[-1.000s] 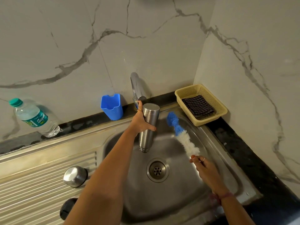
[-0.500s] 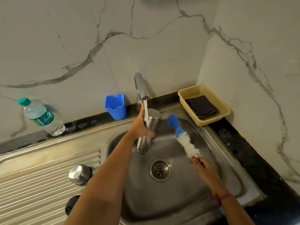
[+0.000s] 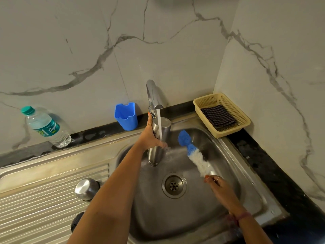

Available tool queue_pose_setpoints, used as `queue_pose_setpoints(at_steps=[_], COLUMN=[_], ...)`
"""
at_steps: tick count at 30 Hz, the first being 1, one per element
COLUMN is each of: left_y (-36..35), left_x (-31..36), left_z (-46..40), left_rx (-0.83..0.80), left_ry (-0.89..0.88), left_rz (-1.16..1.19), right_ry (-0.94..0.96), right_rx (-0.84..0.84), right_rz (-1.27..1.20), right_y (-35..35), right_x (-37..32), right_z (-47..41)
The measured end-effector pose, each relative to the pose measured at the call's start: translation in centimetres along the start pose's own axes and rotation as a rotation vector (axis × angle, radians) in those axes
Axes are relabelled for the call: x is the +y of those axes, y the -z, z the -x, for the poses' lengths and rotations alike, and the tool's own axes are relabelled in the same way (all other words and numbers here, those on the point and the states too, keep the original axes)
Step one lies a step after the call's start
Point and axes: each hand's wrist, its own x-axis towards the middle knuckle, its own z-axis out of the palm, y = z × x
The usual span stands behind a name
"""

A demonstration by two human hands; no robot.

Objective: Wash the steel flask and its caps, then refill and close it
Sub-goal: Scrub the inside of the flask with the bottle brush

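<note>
Item: flask [image 3: 159, 138], steel, held upside down over the sink [image 3: 246, 173], mouth toward the basin, in the left hand [image 3: 149, 138], fingers wrapped round its body.
Tap [image 3: 153, 95]: running; stream [image 3: 159, 127] falls down the flask's outer wall onto the fingers.
Brush [image 3: 193, 154]: right hand [image 3: 219, 187] pinches its handle end, head pointing up beside the flask, apart from it.
Caps: steel cap [image 3: 86, 189] and black cap [image 3: 75, 224] on the drainboard, left of the left forearm.
Risks, judged: wet steel may slip from the grip; water splashes off the wall; the inside goes unrinsed while inverted.
Pose: left arm stretched forward, right arm bent low.
</note>
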Motion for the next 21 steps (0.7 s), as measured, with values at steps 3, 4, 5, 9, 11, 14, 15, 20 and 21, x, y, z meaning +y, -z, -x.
queue_pose_setpoints(at_steps=[3, 4, 5, 9, 11, 14, 15, 20, 21], left_y=[0.14, 0.19, 0.21, 0.08, 0.01, -0.08, -0.08, -0.08, -0.10], left_x=[-0.33, -0.43, -0.46, -0.29, -0.10, 0.01, -0.05, -0.31, -0.32], left_z=[-0.18, -0.22, -0.29, -0.50, -0.53, -0.55, -0.60, -0.57, -0.46], left_rx=[-0.013, -0.019, -0.027, -0.028, -0.024, -0.011, -0.007, -0.003, 0.001], left_ry=[0.016, 0.020, 0.025, 0.032, 0.034, 0.027, 0.027, 0.000, -0.006], left_rz=[0.007, 0.007, 0.005, 0.020, 0.022, 0.009, 0.005, -0.007, -0.006], right_ry=[0.003, 0.003, 0.005, 0.004, 0.001, 0.003, 0.003, -0.016, -0.006], right_rx=[-0.008, -0.011, -0.012, -0.016, -0.020, -0.018, -0.012, 0.035, 0.035], right_rz=[0.015, 0.021, 0.026, 0.031, 0.027, 0.031, 0.029, -0.004, -0.006], right_y=[-0.12, -0.13, -0.12, -0.01, 0.07, 0.10, 0.10, 0.28, 0.42], right_x=[-0.08, -0.07, -0.09, 0.07, 0.13, 0.16, 0.11, -0.20, -0.38], right_z=[-0.09, -0.09, -0.06, 0.17, 0.28, 0.29, 0.25, 0.20, 0.30])
